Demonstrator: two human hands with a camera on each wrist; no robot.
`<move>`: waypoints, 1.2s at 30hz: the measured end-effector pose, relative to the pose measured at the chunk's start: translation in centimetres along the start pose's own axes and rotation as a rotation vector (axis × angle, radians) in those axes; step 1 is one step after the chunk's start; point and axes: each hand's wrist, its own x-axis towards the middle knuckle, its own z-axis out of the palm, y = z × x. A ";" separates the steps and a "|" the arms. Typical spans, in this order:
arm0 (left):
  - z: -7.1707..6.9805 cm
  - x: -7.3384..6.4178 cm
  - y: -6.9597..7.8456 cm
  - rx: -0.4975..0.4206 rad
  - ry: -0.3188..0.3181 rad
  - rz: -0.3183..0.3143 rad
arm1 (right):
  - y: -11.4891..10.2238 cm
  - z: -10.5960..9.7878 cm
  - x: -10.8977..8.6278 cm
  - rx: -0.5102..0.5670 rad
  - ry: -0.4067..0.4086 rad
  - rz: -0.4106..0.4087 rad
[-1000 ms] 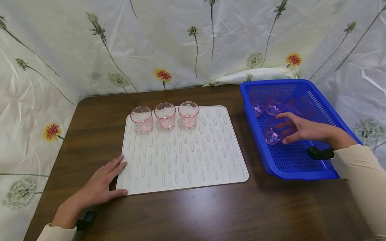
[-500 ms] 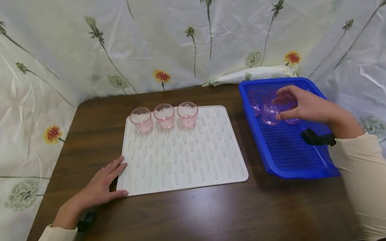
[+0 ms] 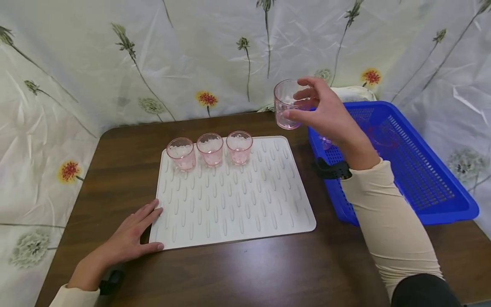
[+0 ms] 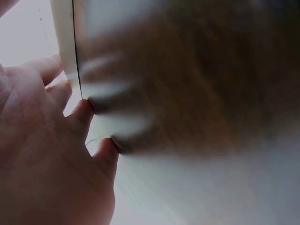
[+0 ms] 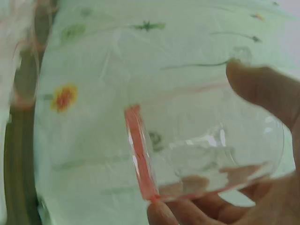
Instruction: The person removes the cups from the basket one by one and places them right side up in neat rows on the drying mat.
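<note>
My right hand (image 3: 331,117) holds a clear pink-tinted drinking glass (image 3: 284,106) upright between thumb and fingers, in the air past the back right corner of the white ridged mat (image 3: 238,209). The right wrist view shows this glass (image 5: 201,140) up close, with thumb and fingers around its side. Along the mat's back edge stand three matching glasses in a row: a left one (image 3: 183,158), a middle one (image 3: 211,154) and a right one (image 3: 239,152). At the mat's left edge rests my left hand (image 3: 124,238), fingers spread and fingertips on the edge; the left wrist view shows those fingertips (image 4: 107,149).
A blue plastic basket (image 3: 446,162) stands on the right of the brown wooden table (image 3: 245,273), partly behind my right forearm. More pink glasses (image 3: 385,134) are faintly visible inside it. A flower-printed sheet (image 3: 172,55) hangs behind the table.
My right hand has gripped a glass in the basket, lifted it over the rim and carried it left. The left hand and the row of glasses have stayed put.
</note>
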 end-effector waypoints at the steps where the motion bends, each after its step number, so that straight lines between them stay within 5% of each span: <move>1: 0.0 0.0 0.0 0.000 0.000 0.000 | -0.1 0.7 0.3 0.029 0.016 -0.002; 10: -0.4 0.2 0.3 -0.004 -0.018 -0.015 | 2.8 6.3 2.8 0.257 0.104 0.029; 18: -0.4 0.1 0.2 -0.016 -0.032 -0.032 | 7.8 10.0 3.6 0.261 0.134 0.092; 27: -0.2 0.1 0.2 -0.011 -0.020 -0.017 | 10.9 11.5 3.5 0.188 0.122 0.245; 36: 0.0 0.1 0.0 -0.001 -0.014 -0.012 | 11.6 11.7 3.3 0.164 0.081 0.257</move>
